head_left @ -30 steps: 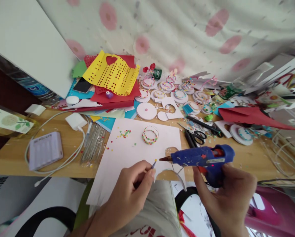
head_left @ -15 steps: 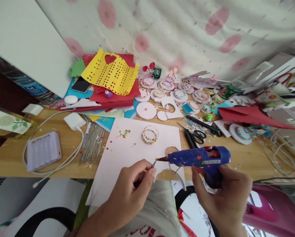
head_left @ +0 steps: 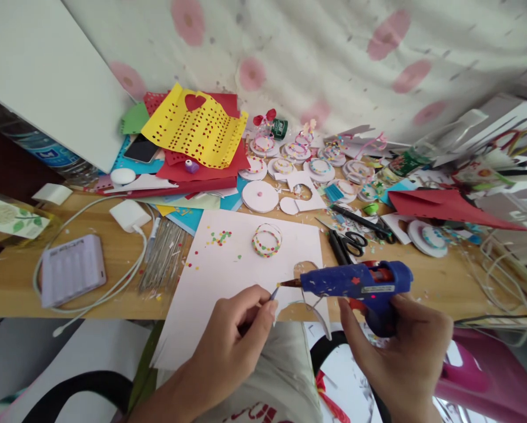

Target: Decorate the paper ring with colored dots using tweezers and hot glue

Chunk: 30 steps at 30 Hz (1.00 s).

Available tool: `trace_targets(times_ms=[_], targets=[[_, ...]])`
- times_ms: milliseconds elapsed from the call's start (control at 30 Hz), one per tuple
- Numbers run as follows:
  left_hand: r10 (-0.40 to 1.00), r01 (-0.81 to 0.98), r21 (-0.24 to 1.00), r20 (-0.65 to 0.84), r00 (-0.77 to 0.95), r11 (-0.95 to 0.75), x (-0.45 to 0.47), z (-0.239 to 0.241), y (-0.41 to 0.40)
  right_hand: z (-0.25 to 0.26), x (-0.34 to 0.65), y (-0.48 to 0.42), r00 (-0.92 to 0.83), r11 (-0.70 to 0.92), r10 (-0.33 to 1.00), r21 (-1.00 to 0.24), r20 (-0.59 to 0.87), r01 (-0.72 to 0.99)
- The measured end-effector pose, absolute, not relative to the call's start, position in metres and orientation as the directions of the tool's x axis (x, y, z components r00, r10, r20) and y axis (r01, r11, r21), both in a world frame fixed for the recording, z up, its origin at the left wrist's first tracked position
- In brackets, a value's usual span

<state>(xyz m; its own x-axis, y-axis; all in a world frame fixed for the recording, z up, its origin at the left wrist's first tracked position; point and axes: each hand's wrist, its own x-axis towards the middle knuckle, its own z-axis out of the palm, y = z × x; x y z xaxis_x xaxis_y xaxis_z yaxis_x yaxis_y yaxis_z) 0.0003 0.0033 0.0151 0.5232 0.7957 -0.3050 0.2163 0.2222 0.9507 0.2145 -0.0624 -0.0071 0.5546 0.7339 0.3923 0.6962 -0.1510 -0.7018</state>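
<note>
My left hand [head_left: 241,329] pinches a slim blue-purple pointed tool [head_left: 274,293], possibly tweezers; most of it is hidden in my fingers. A tiny yellow piece [head_left: 279,285] sits at its tip, right by the nozzle of a blue glue gun [head_left: 346,281]. My right hand [head_left: 399,352] grips the gun by its handle, with the thumb near the orange-red trigger. Beyond them, on a white paper sheet [head_left: 219,276], lies a wire bracelet [head_left: 267,254] with small red, green and yellow pieces around it. Loose coloured bits [head_left: 221,237] lie to its left.
Several white discs with bracelets [head_left: 320,170] fill the back. Black scissors [head_left: 353,242] lie at right. On the left are a bundle of thin metal sticks [head_left: 160,261], a white cable [head_left: 135,270] and a battery case [head_left: 73,270]. Punched yellow paper [head_left: 195,129] tops coloured sheets.
The view has shifted slightly, so the table things sit a little further left. Both hands, the pointed tool and the glue gun keep nearly the same positions.
</note>
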Motion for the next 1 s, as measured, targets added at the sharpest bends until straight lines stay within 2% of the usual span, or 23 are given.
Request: trace_targets(times_ms=[433,533,633,767,1000], targets=[[0.762,0.137,0.926,-0.368,0.533,0.352,0.004,0.011,0.005,-0.013,0.210,-0.058,0.568,-0.107,0.719,-0.743,0.401,0.660],[0.755,0.136,0.917,-0.387,0.530,0.374,0.005,0.008,0.005,-0.016,0.210,-0.057,0.555,-0.095,0.709,-0.721,0.435,0.686],[0.738,0.150,0.902,-0.419,0.529,0.405,0.005,0.006,0.005,-0.021,0.211,-0.059,0.522,-0.150,0.759,-0.676,0.389,0.722],[0.735,0.157,0.898,-0.428,0.526,0.410,0.005,0.006,0.008,-0.023,0.210,-0.060,0.578,-0.271,0.769,-0.681,0.271,0.680],[0.744,0.125,0.893,-0.431,0.510,0.432,0.008,0.003,0.010,-0.028,0.213,-0.061,0.558,-0.270,0.778,-0.648,0.289,0.712]])
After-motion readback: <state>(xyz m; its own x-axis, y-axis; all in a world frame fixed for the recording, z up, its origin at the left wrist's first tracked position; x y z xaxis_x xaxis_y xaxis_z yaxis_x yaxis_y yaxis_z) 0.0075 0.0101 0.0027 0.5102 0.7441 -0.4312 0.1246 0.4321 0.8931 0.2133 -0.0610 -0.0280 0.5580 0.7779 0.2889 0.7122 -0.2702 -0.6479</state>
